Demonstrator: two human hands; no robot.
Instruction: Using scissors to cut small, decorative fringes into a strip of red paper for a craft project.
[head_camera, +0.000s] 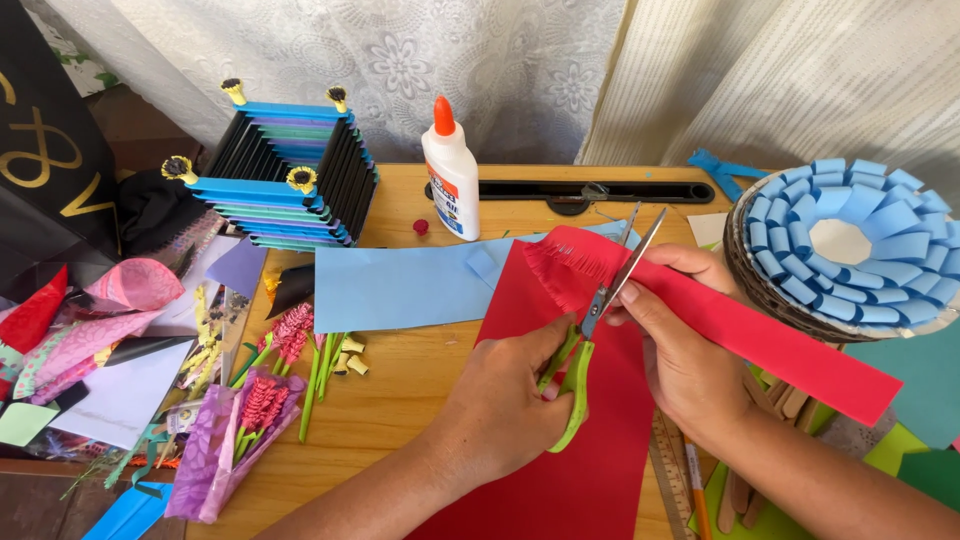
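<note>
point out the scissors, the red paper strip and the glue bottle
scissors (600, 305), head view, on the pivot where the blades cross
red paper strip (780, 345), head view, on its flat middle
glue bottle (452, 180), head view, on its white body

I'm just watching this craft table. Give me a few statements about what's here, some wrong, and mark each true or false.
1. The left hand holds green-handled scissors. True.
2. The right hand holds a blue strip. False: it holds a red paper strip with a fringed end.
3. The glue bottle lies on its side. False: it stands upright.
4. A ring of blue paper loops sits at the right. True.
5. The scissor blades are open. True.
</note>
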